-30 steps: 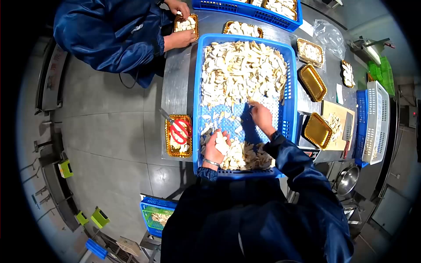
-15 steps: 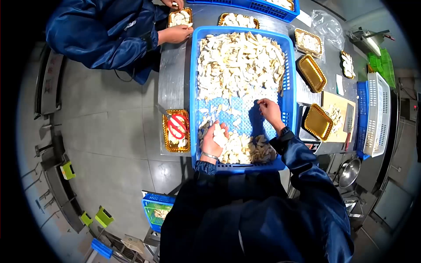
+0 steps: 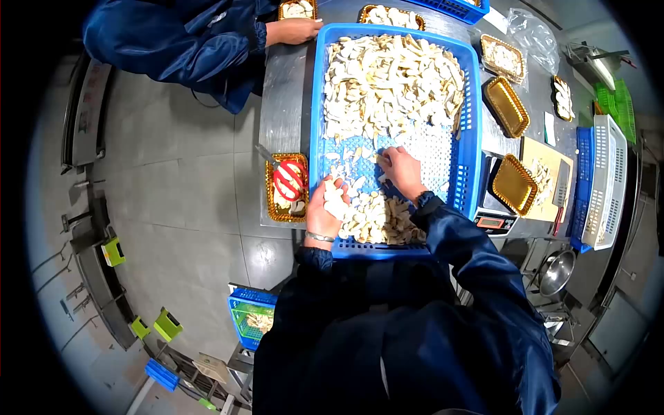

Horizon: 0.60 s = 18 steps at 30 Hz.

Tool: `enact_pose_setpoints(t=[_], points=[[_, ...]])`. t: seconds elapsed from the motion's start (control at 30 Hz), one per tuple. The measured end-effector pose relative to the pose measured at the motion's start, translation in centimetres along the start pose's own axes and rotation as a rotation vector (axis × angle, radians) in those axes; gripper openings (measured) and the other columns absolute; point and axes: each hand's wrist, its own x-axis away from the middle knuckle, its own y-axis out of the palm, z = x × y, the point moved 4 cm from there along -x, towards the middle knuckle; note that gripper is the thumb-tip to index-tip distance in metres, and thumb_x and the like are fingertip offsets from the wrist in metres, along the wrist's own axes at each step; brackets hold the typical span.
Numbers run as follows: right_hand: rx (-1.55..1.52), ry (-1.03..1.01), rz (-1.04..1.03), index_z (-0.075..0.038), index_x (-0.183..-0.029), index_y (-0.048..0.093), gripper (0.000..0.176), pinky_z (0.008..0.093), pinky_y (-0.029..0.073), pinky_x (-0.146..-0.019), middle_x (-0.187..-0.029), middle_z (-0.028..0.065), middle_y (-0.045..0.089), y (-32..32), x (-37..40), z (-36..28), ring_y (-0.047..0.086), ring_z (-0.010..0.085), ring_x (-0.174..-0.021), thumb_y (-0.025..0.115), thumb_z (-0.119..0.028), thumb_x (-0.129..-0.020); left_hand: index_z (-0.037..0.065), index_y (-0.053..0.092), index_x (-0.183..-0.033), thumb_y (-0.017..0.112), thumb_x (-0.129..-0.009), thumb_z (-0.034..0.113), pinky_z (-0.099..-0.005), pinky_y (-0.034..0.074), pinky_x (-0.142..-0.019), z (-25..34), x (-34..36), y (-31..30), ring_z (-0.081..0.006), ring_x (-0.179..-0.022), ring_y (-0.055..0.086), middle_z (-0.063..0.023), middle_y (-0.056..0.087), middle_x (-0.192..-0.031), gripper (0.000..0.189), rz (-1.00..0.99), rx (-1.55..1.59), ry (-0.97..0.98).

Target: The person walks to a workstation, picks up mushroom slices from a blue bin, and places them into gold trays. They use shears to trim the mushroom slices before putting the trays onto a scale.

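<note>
My left hand is cupped palm up at the left side of a blue plastic crate, with several pale mushroom slices in it. Further right, my right hand reaches down to the crate floor, its fingers drawn together near some scattered slices. Whatever lies between those fingertips is hidden. A large heap of sliced mushrooms fills the crate's far part. Beneath and between my hands lies a smaller heap along the near wall.
Left of the crate, red-handled scissors lie on a golden tray of slices. A golden tray rests on a scale at right, beside a cutting board and knife. A co-worker's hand is at upper left.
My right hand has moved left and down to the loose slices, its fingers closing together. My left hand still holds its slices. The whole view has shifted slightly.
</note>
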Motion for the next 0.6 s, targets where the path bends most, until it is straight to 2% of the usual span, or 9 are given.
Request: enact_pose_setpoints(t=[0.1,0.17,0.2,0.3,0.33,0.37,0.43,0.57,0.6], points=[[0.031,0.001,-0.03,-0.007,-0.08,0.063,0.016,0.0368,0.047,-0.06,-0.075,0.0113,0.063,0.1,-0.2,-0.1,0.061,0.0281,-0.068,0.063,-0.023,-0.078,0.011,0.055,-0.105,0.049,-0.091,0.025,-0.0351,0.049,-0.078,-0.6,-0.4,-0.8,-0.0221,-0.094,0.058,-0.0067,0.06,-0.101,0.02,0.054,-0.03,-0.002],[-0.399,0.173,-0.231,-0.006,-0.079,0.064,0.013,0.0313,0.046,-0.058,-0.071,0.0109,0.063,0.1,0.6,0.2,0.06,0.0201,-0.062,0.065,-0.019,-0.077,0.01,0.055,-0.104,0.049,-0.091,0.025,-0.037,0.048,-0.079,-1.8,-0.9,-1.7,-0.0229,-0.091,0.057,-0.0072,0.06,-0.1,0.02,0.126,-0.079,-0.055],[-0.598,0.033,-0.264,-0.004,-0.08,0.066,0.015,0.0263,0.044,-0.056,-0.067,0.0068,0.063,0.1,1.1,-1.0,0.056,0.0114,-0.059,0.064,-0.019,-0.08,0.01,0.054,-0.103,0.048,-0.091,0.026,-0.0386,0.048,-0.079,-2.4,-0.9,-1.6,-0.0236,-0.09,0.057,-0.0074,0.059,-0.098,0.02,0.21,-0.124,-0.089],[-0.807,0.12,-0.76,-0.001,-0.085,0.066,0.022,0.0239,0.044,-0.055,-0.068,0.0001,0.062,0.0,3.0,-4.0,0.053,0.0067,-0.06,0.061,-0.022,-0.086,0.011,0.052,-0.101,0.047,-0.092,0.029,-0.0395,0.047,-0.079,-3.8,-0.9,-1.2,-0.0231,-0.088,0.057,-0.0069,0.059,-0.096,0.021,0.136,-0.084,-0.101],[-0.744,0.056,-0.588,-0.005,-0.087,0.067,0.02,0.0266,0.045,-0.055,-0.067,0.0039,0.063,0.6,2.9,-4.1,0.056,0.0115,-0.058,0.061,-0.023,-0.085,0.012,0.054,-0.1,0.047,-0.092,0.031,-0.0377,0.048,-0.078,-4.0,-0.7,-1.0,-0.0216,-0.087,0.058,-0.0062,0.06,-0.094,0.022,0.148,-0.083,-0.113],[-0.426,-0.097,-0.421,-0.011,-0.095,0.066,0.018,0.0327,0.047,-0.057,-0.072,0.0092,0.064,0.6,2.1,-4.1,0.06,0.0224,-0.061,0.06,-0.022,-0.081,0.012,0.054,-0.1,0.047,-0.092,0.031,-0.0377,0.048,-0.078,-4.0,-0.5,-1.1,-0.0216,-0.087,0.058,-0.0062,0.06,-0.094,0.022,0.146,-0.08,-0.111],[-0.154,-0.219,-0.286,-0.015,-0.096,0.063,0.02,0.0386,0.047,-0.06,-0.078,0.0116,0.063,1.8,1.2,-3.9,0.06,0.0304,-0.067,0.059,-0.019,-0.077,0.012,0.055,-0.099,0.047,-0.092,0.031,-0.0351,0.049,-0.075,-3.7,-0.2,-1.6,-0.0208,-0.087,0.058,-0.0058,0.06,-0.093,0.021,0.151,-0.055,-0.078],[-0.001,-0.318,-0.297,-0.012,-0.084,0.059,0.011,0.0395,0.047,-0.059,-0.075,0.01,0.062,3.3,1.8,-3.2,0.059,0.0304,-0.067,0.06,-0.018,-0.075,0.011,0.054,-0.1,0.05,-0.09,0.031,-0.0328,0.049,-0.067,-2.8,0.2,-1.9,-0.0192,-0.086,0.057,-0.0058,0.058,-0.091,0.023,0.201,-0.163,-0.03],[-0.097,-0.191,-0.307,-0.011,-0.081,0.06,0.01,0.0378,0.047,-0.058,-0.072,0.0096,0.062,2.3,2.2,-3.2,0.059,0.0291,-0.065,0.062,-0.018,-0.075,0.011,0.054,-0.101,0.05,-0.09,0.032,-0.0329,0.049,-0.067,-2.9,0.1,-2.2,-0.0198,-0.086,0.057,-0.0055,0.057,-0.091,0.025,0.179,-0.176,-0.02]])
